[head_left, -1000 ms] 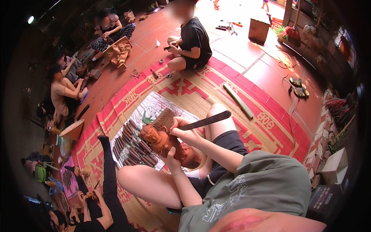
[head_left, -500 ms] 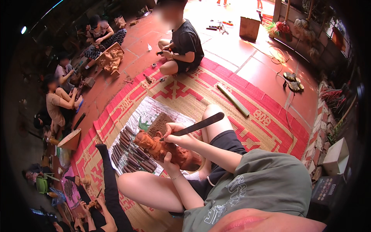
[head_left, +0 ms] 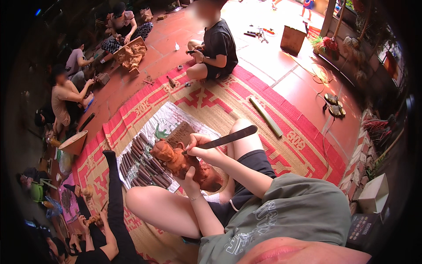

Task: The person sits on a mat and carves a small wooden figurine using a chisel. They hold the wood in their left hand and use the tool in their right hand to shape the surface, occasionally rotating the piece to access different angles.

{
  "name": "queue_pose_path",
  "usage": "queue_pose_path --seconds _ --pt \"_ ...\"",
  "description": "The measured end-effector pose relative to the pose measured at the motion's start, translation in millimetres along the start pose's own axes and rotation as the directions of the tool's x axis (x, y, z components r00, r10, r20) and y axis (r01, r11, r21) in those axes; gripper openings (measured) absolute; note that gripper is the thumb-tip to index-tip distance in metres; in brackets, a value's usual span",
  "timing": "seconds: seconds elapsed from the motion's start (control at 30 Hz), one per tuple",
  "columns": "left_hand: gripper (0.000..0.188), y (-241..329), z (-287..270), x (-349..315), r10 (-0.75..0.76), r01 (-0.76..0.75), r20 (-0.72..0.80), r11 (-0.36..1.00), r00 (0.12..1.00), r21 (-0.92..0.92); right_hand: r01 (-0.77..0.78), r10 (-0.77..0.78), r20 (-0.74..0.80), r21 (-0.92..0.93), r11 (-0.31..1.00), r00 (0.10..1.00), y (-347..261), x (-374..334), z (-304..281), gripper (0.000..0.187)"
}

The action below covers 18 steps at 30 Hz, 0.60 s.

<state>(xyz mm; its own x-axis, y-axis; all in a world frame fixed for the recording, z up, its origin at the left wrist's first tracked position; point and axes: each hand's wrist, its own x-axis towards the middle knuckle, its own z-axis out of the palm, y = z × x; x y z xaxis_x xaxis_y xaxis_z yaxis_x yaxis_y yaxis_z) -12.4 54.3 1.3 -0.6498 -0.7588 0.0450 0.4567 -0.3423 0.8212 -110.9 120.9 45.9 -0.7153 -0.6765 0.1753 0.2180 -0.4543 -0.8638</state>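
Observation:
On my lap lies a reddish-brown carved wooden figure (head_left: 206, 175), tilted, its rounded head toward the left. My left hand (head_left: 190, 181) is closed round its lower side, thumb up against the wood; the other fingers are mostly hidden. In my right hand (head_left: 199, 144) is a long, dark, flat carving tool (head_left: 235, 135), gripped near its lower end. That end meets the figure by the neck and shoulder, while the broad rounded end points up to the right. Just beyond the figure sits a brown wooden block (head_left: 179, 133). Several dark rod-like tools (head_left: 141, 163) lie left of it on a white printed sheet (head_left: 169, 111).
I sit on a red and tan woven mat (head_left: 246, 94). A green stick (head_left: 266, 117) lies on it ahead to the right. A person in dark clothes (head_left: 220, 48) sits at its far edge. Sandals (head_left: 334, 105) and a conical hat (head_left: 74, 141) are off to the sides.
My view has shifted slightly, so the background sits lower. The figure has turned a little, showing more of its head's front. Both hands keep their holds.

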Motion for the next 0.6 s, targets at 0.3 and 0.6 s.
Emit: queue_pose_path --seconds 0.3,0.6 --pt "0.069 14 17 -3 0.005 -0.005 -0.008 1.0 1.0 -0.008 -0.011 0.01 0.012 0.074 0.997 1.0 1 0 -10 0.016" --pt "0.068 16 9 1 0.037 -0.036 0.031 0.998 0.999 -0.052 0.033 -0.028 -0.062 0.08 0.996 0.998 -1 -1 3 0.018"
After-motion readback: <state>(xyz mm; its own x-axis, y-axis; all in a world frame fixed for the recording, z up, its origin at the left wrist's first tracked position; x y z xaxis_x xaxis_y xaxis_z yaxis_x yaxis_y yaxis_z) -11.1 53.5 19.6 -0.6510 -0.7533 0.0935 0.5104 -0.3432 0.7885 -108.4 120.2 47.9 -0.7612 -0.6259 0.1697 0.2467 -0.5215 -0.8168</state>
